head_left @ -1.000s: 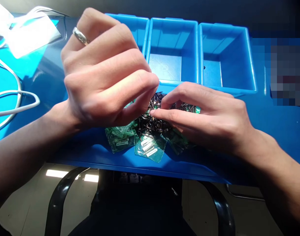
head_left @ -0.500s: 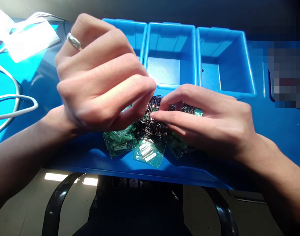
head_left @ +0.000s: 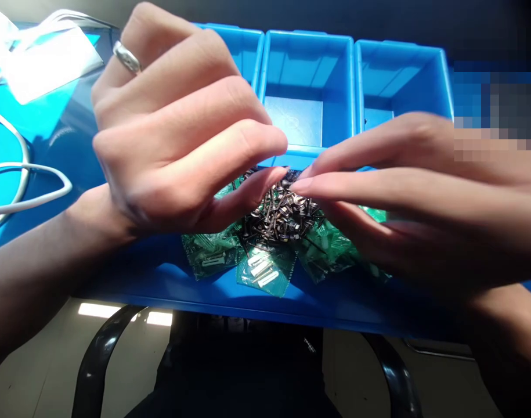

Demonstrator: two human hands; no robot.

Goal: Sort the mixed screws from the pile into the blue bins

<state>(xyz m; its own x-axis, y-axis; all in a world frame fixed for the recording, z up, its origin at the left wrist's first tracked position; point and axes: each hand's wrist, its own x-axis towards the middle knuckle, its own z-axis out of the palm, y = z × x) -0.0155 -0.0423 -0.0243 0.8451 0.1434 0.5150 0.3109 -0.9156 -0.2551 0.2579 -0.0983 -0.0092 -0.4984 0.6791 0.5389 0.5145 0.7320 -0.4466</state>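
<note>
A heap of small dark screws [head_left: 282,213] lies on several green plastic packets [head_left: 265,268] near the front edge of the blue table [head_left: 500,244]. My left hand [head_left: 182,128], with a ring on one finger, hovers over the heap's left side. Its fingers are curled, with thumb and forefinger pinched together just above the screws. My right hand [head_left: 404,191] reaches in from the right. Its fingers are long and pressed together, and their tips meet the left hand's tips over the heap. What either pinch holds is too small to make out.
Three blue bins stand in a row behind the heap: the left bin [head_left: 248,49] is mostly hidden by my hand, the middle bin [head_left: 309,52] and the right bin [head_left: 400,64] look bare inside. A white cable [head_left: 25,186] and a white cloth [head_left: 43,61] lie at far left. A dark chair frame [head_left: 95,360] is below.
My right hand has lifted off the heap and come up closer to the camera, its fingertips now meeting the left hand's. The left hand has barely moved.
</note>
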